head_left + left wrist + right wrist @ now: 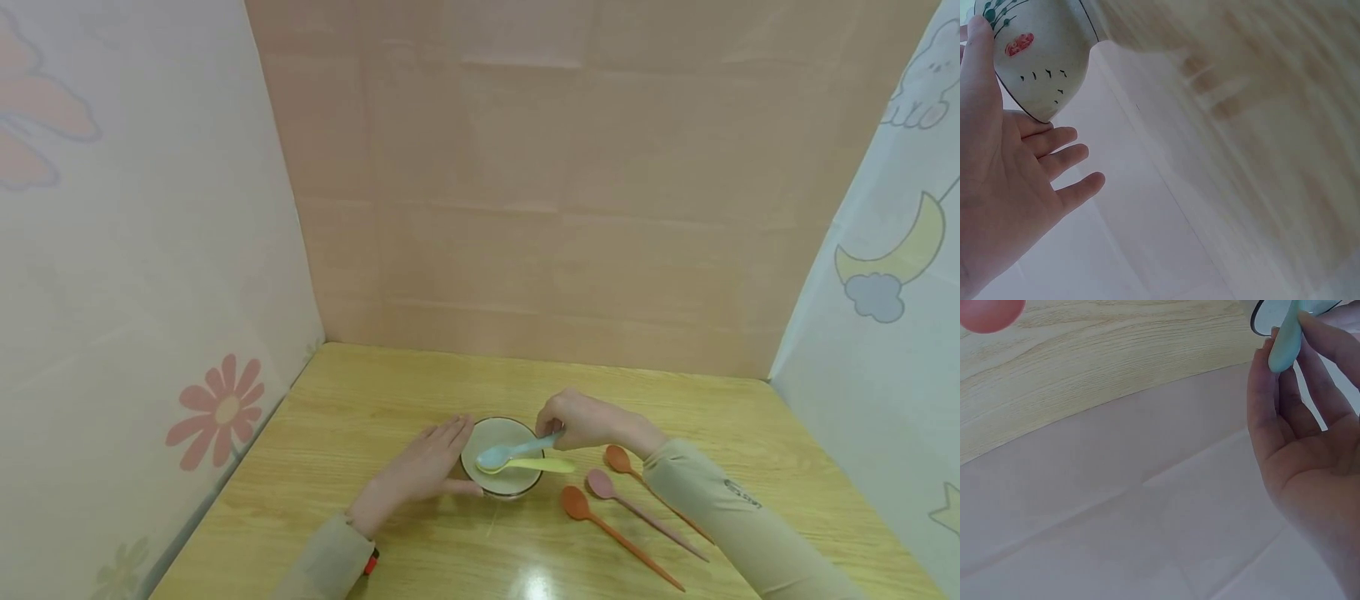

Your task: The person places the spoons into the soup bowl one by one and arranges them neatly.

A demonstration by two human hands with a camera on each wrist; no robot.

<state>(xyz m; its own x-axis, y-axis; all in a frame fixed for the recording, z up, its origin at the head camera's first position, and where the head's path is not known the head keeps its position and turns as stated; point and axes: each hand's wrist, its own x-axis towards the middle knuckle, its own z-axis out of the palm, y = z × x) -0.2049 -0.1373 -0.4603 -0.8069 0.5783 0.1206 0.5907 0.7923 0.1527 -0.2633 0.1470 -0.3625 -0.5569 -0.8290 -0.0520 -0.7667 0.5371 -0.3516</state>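
Note:
A pale bowl with a dark rim stands on the table. My left hand rests against the bowl's left side, fingers fairly straight and the thumb at the near side. In the left wrist view, painted flowers show on the bowl's outer wall. My right hand pinches the handle of a light blue spoon between thumb and fingers, its head over the inside of the bowl. The handle end points out of the grip in the right wrist view. Beneath it, a yellow spoon lies in the bowl, its handle over the right rim.
Right of the bowl, an orange spoon, a pink spoon and another orange spoon lie on the wooden table. My right forearm passes over the farthest one. Cloth-like walls stand at the back and both sides.

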